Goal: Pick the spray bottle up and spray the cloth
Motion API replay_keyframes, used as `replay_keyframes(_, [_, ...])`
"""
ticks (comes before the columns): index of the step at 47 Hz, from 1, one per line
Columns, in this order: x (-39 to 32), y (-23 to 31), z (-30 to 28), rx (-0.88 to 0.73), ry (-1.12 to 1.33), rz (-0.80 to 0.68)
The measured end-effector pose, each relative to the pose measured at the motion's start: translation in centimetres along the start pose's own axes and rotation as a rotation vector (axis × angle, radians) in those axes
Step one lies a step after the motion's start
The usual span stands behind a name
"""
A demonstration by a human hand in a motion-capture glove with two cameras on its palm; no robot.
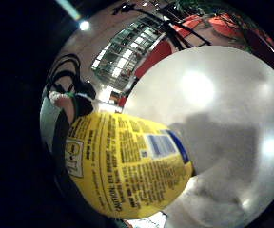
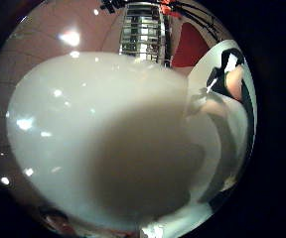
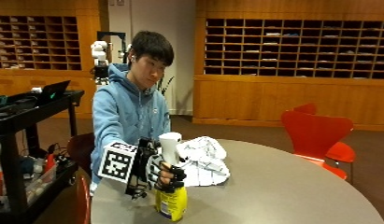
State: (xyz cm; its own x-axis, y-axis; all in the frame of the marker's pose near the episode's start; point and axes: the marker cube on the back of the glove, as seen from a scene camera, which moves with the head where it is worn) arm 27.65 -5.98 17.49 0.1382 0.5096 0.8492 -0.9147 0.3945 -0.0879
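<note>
A big round table [image 3: 291, 191] fills the front of the room, and a person in a blue hoodie [image 3: 126, 116] sits at its edge. Across from them stands 1 red chair [image 3: 316, 135].

On the table, right in front of the person, lies a white cloth [image 3: 204, 161]. It is bunched up in a soft heap, not spread flat. It sits just behind the bottle, so it looks like a short reach for spraying.

The spray bottle [image 3: 171, 186] stands upright near the table's edge. It has a yellow body and a white top. I cannot tell if its bottom is touching the table or just off it. In the little finger side palm view the yellow label [image 1: 127, 166] fills much of the picture, so the bottle is very close to the palm.

The right hand [image 3: 160, 172] in the black glove has its fingers curled around the bottle's neck, just under the white spray head. I think that grip is there so a finger can reach the trigger. The nozzle probably needs turning to face the cloth before squeezing.
</note>
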Motion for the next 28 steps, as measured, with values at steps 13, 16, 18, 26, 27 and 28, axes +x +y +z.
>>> replay_keyframes(13, [-2.6, -0.5, 2.2, -0.301, 0.165, -0.096])
replay_keyframes(16, [-3.8, -0.1, 2.8, -0.398, 0.209, -0.141])
replay_keyframes(18, [-5.0, 0.3, 3.2, -0.48, 0.244, -0.175])
replay_keyframes(26, [-9.9, 4.7, 4.9, -0.786, 0.551, -0.462])
replay_keyframes(27, [-10.5, 5.2, 5.1, -0.812, 0.595, -0.493])
replay_keyframes(28, [-11.0, 5.7, 5.3, -0.835, 0.637, -0.521])
